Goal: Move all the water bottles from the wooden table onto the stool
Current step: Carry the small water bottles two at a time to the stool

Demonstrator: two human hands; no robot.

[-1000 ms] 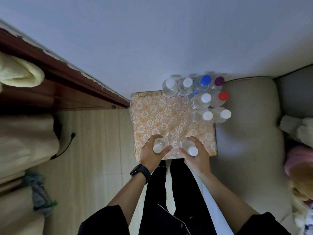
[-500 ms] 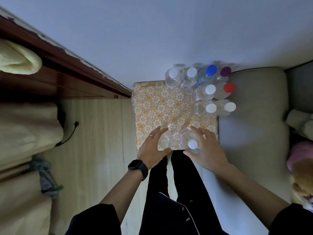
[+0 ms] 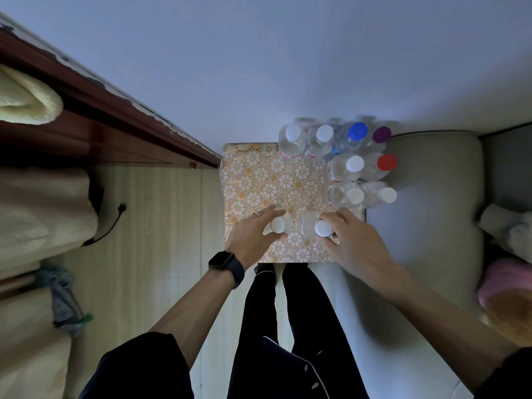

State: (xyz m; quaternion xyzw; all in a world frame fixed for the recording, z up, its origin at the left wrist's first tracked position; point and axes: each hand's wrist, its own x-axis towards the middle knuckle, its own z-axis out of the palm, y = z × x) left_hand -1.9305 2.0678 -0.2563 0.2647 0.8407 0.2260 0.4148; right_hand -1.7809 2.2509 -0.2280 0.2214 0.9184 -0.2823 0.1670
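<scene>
At the near edge of the square stool (image 3: 259,180), draped in a white-and-gold floral cloth just ahead of the person's dark trouser legs, the left bottle (image 3: 277,224) and the right bottle (image 3: 322,228), both clear plastic water bottles with white caps, stand upright side by side. This is where I'd worry. Both sit near the front lip, so a knuckle catching a cap on the way off, or a wrinkle in the cloth, could topple one onto the pale plank floor (image 3: 161,226) or into its neighbour. The left hand (image 3: 253,240), with a black watch (image 3: 227,264) on its wrist, curls thumb and fingers narrowly around the left bottle just under the cap. The right hand (image 3: 354,243) holds the right bottle the same way, fingers on the far side and thumb on the near. Farther back, a cluster of bottles (image 3: 345,165) with white, blue, purple and red caps is packed tight at the stool's far right corner, beside a grey cushion (image 3: 431,197). The dark red-brown wooden table (image 3: 100,116) runs off to the far left, and I see no bottles on the part in view.
</scene>
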